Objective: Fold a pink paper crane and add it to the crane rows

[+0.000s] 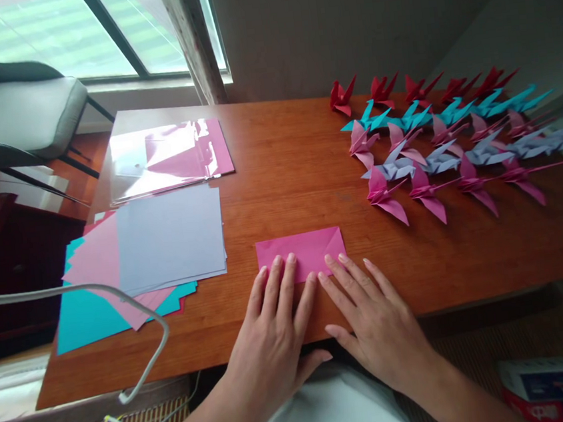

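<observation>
A magenta sheet of origami paper, folded into a rectangle, lies flat on the wooden table in front of me. A diagonal crease shows near its upper right corner. My left hand rests with fingers spread, its fingertips on the paper's left and lower part. At the lower right part of the paper lie the fingertips of my right hand, fingers also apart. Neither hand grips anything. Rows of folded paper cranes stand at the right, with magenta cranes in the nearest row.
Loose lavender sheets lie over pink and turquoise sheets at the left. Behind them is a clear plastic packet with paper. A white cable curves across the table's left front. A chair stands by the window.
</observation>
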Motion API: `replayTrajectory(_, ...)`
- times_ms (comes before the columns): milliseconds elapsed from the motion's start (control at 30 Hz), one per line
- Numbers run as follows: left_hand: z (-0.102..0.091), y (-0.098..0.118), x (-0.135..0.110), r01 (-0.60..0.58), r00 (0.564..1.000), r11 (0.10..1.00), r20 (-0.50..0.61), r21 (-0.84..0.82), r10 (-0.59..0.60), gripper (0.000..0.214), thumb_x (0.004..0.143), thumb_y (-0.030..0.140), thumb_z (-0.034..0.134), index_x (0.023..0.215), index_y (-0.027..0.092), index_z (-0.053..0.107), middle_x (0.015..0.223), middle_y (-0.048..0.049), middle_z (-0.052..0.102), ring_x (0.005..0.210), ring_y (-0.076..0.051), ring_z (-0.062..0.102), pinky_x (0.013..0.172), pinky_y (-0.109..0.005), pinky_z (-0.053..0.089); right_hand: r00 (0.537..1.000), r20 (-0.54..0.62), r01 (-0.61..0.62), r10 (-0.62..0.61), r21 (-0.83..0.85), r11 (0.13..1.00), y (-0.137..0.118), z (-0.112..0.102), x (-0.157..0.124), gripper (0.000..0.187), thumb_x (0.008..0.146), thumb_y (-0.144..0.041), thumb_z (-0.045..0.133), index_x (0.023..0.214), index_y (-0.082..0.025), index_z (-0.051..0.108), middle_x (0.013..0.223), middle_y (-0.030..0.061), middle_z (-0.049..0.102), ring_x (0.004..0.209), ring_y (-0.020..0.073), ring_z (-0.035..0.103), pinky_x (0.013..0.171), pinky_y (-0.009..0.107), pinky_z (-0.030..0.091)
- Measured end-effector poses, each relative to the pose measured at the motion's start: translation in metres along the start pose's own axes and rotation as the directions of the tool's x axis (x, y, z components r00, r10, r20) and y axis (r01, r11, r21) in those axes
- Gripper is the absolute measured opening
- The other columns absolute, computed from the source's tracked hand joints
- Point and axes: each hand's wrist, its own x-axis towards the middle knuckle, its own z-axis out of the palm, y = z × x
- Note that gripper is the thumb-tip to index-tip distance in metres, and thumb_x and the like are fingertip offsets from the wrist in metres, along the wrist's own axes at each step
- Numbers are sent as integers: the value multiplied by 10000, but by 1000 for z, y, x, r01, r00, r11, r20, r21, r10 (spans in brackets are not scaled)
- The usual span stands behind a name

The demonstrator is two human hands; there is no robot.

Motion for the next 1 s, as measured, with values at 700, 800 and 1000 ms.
replayTrajectory(700, -7, -18, -40, 125, 989, 990, -85, 62, -120, 750, 995, 542, 423, 1557, 54, 340, 1603, -163, 393, 1478, -352, 375, 1242, -521, 179, 998, 9, -55, 55, -21, 998, 6, 0, -10, 650, 994, -428, 498, 1549, -121, 357, 1630, 119, 357, 1498, 314, 331, 1213, 558, 263)
replayTrajectory(800, -8, -18, -40, 116, 990, 991, -89, 65, -110, 764, 977, 550, 456, 1548, 51, 357, 1601, -168, 393, 1475, -359, 377, 1245, -521, 172, 993, -29, -114, 113, -50, 992, 13, 0, -21, 695, 990, -450, 502, 1568, -118, 306, 1608, 142, 395, 1485, 346, 349, 1206, 584, 261)
replayTrajectory(1000, -6, -19, -41, 108, 993, 991, -58, 76, -104, 867, 940, 595, 504, 1572, 40, 292, 1617, -190, 358, 1499, -377, 325, 1246, -537, 154, 965, -162, -202, 207, 42, 978, 19, 1, -18, 625, 985, -412, 527, 1523, -134, 374, 1544, 166, 482, 1419, 350, 445, 1161, 558, 373)
